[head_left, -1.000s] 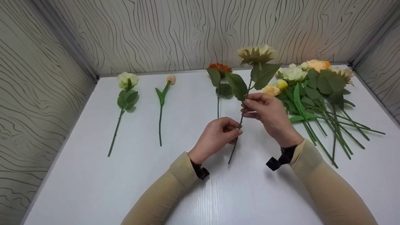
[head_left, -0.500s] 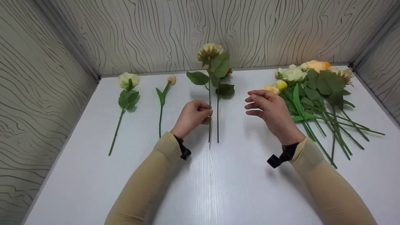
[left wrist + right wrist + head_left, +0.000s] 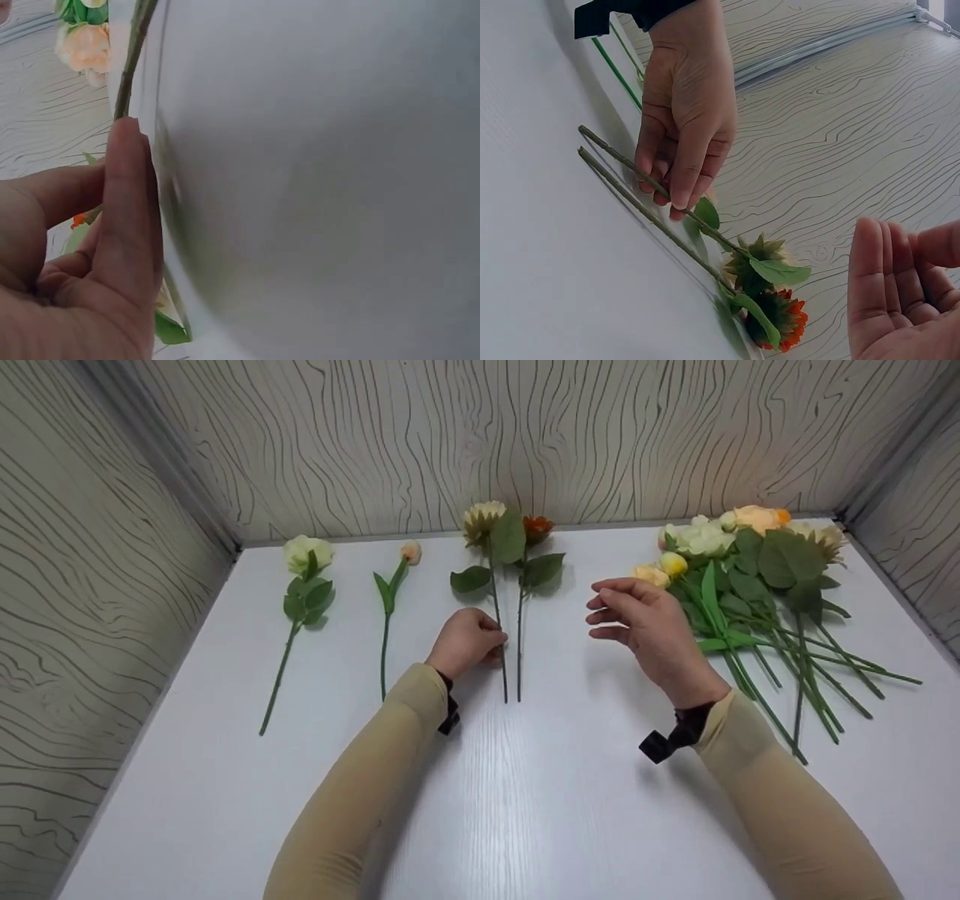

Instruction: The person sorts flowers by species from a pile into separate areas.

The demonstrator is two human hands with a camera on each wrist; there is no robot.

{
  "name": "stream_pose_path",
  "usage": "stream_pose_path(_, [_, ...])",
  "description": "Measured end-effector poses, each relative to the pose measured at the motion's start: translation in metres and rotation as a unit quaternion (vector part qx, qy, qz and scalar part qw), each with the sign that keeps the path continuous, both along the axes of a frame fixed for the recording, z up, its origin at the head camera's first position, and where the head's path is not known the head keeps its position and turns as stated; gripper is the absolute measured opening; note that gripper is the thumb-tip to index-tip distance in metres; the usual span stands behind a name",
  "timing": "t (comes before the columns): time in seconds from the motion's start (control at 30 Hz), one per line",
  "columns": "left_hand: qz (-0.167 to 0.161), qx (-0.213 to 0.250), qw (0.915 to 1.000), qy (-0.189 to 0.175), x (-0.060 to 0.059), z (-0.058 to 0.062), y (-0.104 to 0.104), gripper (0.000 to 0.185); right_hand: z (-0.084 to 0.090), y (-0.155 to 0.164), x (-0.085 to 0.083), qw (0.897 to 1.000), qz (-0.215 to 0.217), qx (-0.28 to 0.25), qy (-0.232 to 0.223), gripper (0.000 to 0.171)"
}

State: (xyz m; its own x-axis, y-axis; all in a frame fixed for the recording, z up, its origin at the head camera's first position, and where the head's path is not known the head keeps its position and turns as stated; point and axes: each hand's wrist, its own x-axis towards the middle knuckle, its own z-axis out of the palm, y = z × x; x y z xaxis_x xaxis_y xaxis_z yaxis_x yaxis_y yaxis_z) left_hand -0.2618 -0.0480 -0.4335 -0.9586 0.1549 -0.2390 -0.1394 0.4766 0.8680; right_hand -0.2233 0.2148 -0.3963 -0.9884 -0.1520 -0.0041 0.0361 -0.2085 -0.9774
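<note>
L hand: fingers curled on stem of cream flower, which lies flat on bench, just beside orange flower.
R hand: relaxed, fingers loose, holds nothing, above bench.
Right side: bunch of flowers.
Left side: white rose, peach bud.

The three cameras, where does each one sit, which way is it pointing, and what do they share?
Head: high, looking forward and down at the table; both hands and sleeves show.
Left wrist: low by the left hand, along the pale flower's stem.
Right wrist: by the right hand, facing the left hand on that stem beside the orange flower.
Shared: all three show the left hand on that stem.
</note>
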Motion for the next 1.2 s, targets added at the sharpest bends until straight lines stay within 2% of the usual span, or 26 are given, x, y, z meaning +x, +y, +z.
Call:
stream_pose_path(0.4, [-0.032,-0.076,0.9959,0.038,0.003,0.0,0.006,0.017,0.0,-0.002,-0.003,1.0,0.009,-0.014,0.002,0.034])
stream_pose_path(0.63, [-0.054,-0.091,0.9934,0.043,0.003,0.001,0.001,0.023,0.0,-0.003,-0.004,1.0,0.009,-0.007,-0.004,0.033])
stream_pose_path(0.8, [-0.049,-0.097,0.9934,0.035,0.003,0.005,-0.006,0.031,-0.001,-0.003,-0.006,1.0,0.009,0.003,-0.007,0.033])
stream_pose_path(0.9, [-0.033,-0.108,0.9918,0.061,0.005,0.009,-0.009,0.037,-0.002,-0.001,-0.007,1.0,0.013,0.018,-0.003,0.033])
stream_pose_path(1.0, [-0.026,-0.13,0.9842,0.117,0.009,0.012,-0.007,0.041,-0.003,0.003,-0.009,0.999,0.017,0.036,0.004,0.033])
stream_pose_path(1.07, [-0.037,-0.144,0.9768,0.154,0.013,0.014,-0.003,0.046,-0.004,0.01,-0.011,0.999,0.017,0.052,0.006,0.033])
stream_pose_path(1.13, [-0.067,-0.168,0.9653,0.189,0.019,0.014,0.005,0.051,-0.005,0.02,-0.012,0.997,0.013,0.073,0.004,0.035])
stream_pose_path(1.2, [-0.113,-0.201,0.9463,0.226,0.027,0.012,0.014,0.057,-0.005,0.032,-0.013,0.993,0.006,0.114,0.0,0.037])
